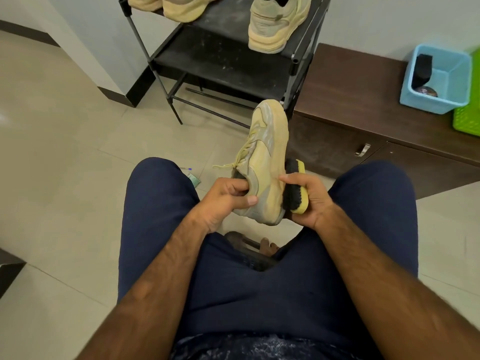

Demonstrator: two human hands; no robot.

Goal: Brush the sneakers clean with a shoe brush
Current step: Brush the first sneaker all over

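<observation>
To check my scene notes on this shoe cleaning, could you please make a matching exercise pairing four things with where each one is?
1. beige lace-up sneaker, toe pointing away
2. yellow-backed shoe brush with black bristles
3. beige sneaker seen heel-on
4. light blue plastic basket

A. on the dark brown wooden cabinet
B. gripped in the right hand
C. on the black metal rack
D. held by the left hand

Pairs: 1-D, 2-B, 3-C, 4-A.

Black rack, brown cabinet, blue bin, green basket
</observation>
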